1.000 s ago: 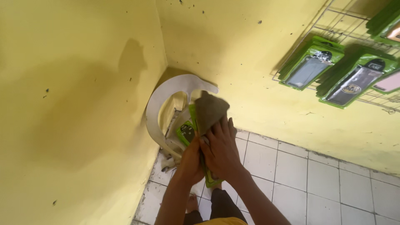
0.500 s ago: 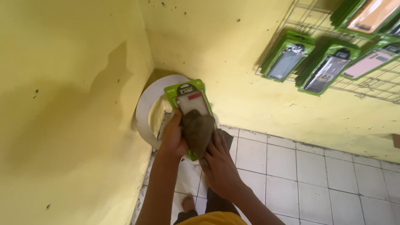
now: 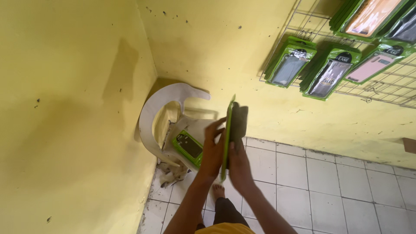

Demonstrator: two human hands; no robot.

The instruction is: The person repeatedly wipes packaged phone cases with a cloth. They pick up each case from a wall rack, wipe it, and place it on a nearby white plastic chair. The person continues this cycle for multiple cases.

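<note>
Both hands (image 3: 225, 156) press flat green packet (image 3: 226, 138), drab cloth (image 3: 239, 123) against it.

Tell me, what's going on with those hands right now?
Left hand grips flat green packaged phone case, edge-on. Right hand presses dark grey cloth against it. Nothing between them.

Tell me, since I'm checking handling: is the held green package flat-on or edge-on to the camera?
Edge-on: the green package shows only its thin edge.
</note>
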